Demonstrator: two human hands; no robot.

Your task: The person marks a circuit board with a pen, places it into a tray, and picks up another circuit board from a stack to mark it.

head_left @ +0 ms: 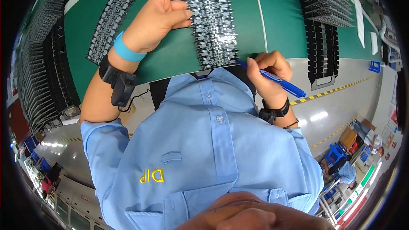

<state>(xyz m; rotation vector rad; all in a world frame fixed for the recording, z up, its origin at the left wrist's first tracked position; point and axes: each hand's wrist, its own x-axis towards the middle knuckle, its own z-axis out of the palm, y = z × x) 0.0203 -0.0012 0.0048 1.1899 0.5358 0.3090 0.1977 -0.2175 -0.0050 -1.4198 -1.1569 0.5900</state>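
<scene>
My left hand [165, 16] grips the left edge of a circuit board panel [213, 25], thumb on its face. The panel is long and densely set with rows of small shiny parts; it is held up over the green bench, its near end toward my chest. In my right hand [272, 73] is a blue marker pen [283, 83], pinched between thumb and fingers. Its tip points left, close to the panel's near right corner; whether it touches cannot be made out. A second circuit board panel [110, 29] lies at a slant on the bench, left of my left forearm.
A black rack [322, 49] with many stacked panels stands at the right of the green bench [251, 30]. Another loaded rack [42, 72] is at the far left. White paper strips [358, 19] lie beyond the right rack. People sit in the lower right background.
</scene>
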